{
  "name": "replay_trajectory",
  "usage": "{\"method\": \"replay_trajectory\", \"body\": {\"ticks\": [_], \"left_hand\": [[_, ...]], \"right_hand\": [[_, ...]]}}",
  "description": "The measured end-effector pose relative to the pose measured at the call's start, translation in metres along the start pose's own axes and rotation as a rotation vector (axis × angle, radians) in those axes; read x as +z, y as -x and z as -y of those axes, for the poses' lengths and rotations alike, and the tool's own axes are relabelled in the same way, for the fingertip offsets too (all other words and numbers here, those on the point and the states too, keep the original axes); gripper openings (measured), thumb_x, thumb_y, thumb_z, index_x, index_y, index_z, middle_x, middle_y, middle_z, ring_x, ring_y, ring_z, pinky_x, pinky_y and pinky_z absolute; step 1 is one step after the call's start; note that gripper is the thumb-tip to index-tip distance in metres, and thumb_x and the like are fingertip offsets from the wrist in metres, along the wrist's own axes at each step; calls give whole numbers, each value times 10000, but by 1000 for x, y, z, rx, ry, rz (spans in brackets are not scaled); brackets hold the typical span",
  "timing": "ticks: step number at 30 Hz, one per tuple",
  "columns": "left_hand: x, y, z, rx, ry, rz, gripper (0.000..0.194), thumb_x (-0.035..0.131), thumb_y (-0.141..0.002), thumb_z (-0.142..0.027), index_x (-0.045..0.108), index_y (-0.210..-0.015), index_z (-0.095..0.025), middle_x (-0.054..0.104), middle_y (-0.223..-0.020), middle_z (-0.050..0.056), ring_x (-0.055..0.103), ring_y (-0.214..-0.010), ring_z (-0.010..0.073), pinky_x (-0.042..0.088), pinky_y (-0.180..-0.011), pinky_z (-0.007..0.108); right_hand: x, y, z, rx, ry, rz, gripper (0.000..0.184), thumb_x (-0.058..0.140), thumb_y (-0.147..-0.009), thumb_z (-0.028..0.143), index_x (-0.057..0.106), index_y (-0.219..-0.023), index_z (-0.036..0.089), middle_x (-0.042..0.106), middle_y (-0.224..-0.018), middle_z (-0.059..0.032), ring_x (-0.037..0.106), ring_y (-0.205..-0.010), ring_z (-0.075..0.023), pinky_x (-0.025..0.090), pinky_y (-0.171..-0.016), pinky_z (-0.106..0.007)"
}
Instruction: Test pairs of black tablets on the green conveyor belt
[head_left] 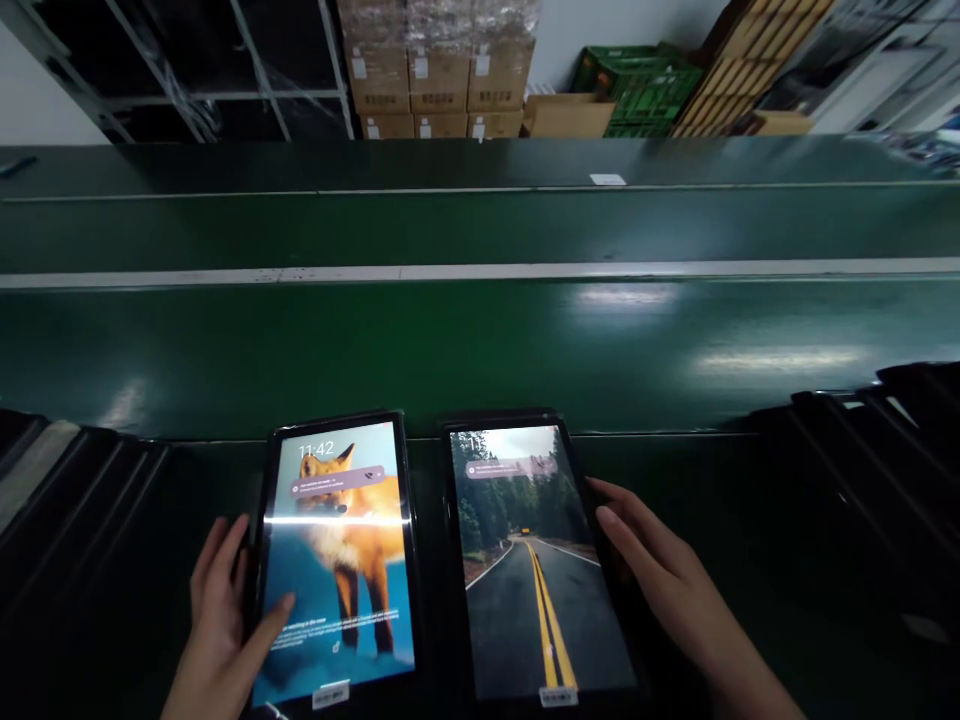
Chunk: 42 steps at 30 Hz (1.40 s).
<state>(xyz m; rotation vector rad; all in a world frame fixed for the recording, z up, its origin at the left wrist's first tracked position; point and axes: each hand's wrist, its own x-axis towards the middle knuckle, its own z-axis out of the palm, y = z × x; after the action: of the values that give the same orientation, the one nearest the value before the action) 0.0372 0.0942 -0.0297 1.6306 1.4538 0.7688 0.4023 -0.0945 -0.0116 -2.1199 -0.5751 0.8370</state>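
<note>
Two tablets lie side by side on the near bench, both lit. The left tablet (337, 555) shows an orange fox and the time 11:42. The right tablet (529, 560) shows a road through a forest. My left hand (221, 625) holds the left tablet by its left edge, with the thumb resting on the screen. My right hand (660, 575) lies along the right edge of the right tablet, fingers stretched and touching the frame.
A green conveyor belt (480, 340) runs across beyond the tablets. Rows of dark tablets stand stacked at the left (67, 490) and at the right (862, 450). Cardboard boxes (439, 75), green crates (641, 90) and a metal rack (225, 60) stand at the back.
</note>
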Motion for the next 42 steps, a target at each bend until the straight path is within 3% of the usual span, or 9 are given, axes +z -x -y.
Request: {"method": "replay_trajectory", "body": {"ticks": [6,10,12,15,18,23,27,38,42], "left_hand": [[18,-21,-37,-183,174,-59,507,657,-913,-444,558,-1405,-376,368,-1624,-51,298,-1517,270,220,-1266,446],[29,-33,-43,-209,310,-40,514,667,-910,-404,558,-1408,-335,461,-1575,-30,339,-1499,243,246,-1265,421],[34,-38,-42,-128,313,-6,504,674,-902,-365,568,-1391,-308,432,-1594,-17,331,-1502,242,234,-1268,409],[36,-45,-38,-36,285,59,479,652,-909,-313,566,-1380,-299,381,-1619,-3,328,-1504,233,237,-1264,387],[33,-49,-32,19,245,126,560,671,-889,-299,521,-1428,-318,292,-1658,6,283,-1524,249,232,-1259,397],[20,-46,-21,62,89,290,819,733,-848,-420,330,-1559,-365,81,-1714,41,181,-1544,366,257,-1228,534],[14,-46,-17,45,-32,375,932,767,-823,-455,227,-1582,-414,-12,-1717,44,105,-1550,409,218,-1220,603],[13,-44,-23,25,12,441,863,717,-876,-462,206,-1571,-457,-5,-1711,29,138,-1543,413,252,-1207,637],[8,-36,-35,-4,-68,477,872,676,-896,-509,131,-1576,-485,-26,-1715,11,127,-1546,405,266,-1195,639]], "right_hand": [[-1,3,-5,6,30,16,688,484,-852,748,638,-1223,190,663,-836,-45,620,-686,-197,507,-626,-306],[0,3,-3,-54,125,73,842,598,-797,722,479,-1461,218,637,-945,-35,628,-724,-197,516,-647,-318],[2,-1,-1,-74,196,82,966,654,-759,705,366,-1549,230,619,-921,-14,604,-668,-185,497,-615,-319],[5,-12,1,-48,163,-45,956,641,-742,738,449,-1494,180,598,-813,3,571,-631,-188,471,-615,-333],[6,-19,-2,-49,74,-113,880,520,-808,780,495,-1442,171,622,-853,-25,605,-734,-210,495,-704,-352],[0,-12,-10,-72,-4,-54,884,546,-787,800,484,-1438,205,628,-987,-59,624,-835,-214,537,-757,-340],[-3,-6,-14,-72,-24,-6,875,573,-775,809,493,-1428,232,605,-1050,-71,621,-884,-215,548,-749,-324],[-7,2,-9,-22,105,96,1058,593,-733,841,325,-1548,223,536,-1236,-134,614,-933,-260,560,-836,-463],[-9,12,-10,-73,179,130,1120,616,-753,806,145,-1608,256,490,-1377,-182,610,-1095,-341,581,-861,-530]]}}
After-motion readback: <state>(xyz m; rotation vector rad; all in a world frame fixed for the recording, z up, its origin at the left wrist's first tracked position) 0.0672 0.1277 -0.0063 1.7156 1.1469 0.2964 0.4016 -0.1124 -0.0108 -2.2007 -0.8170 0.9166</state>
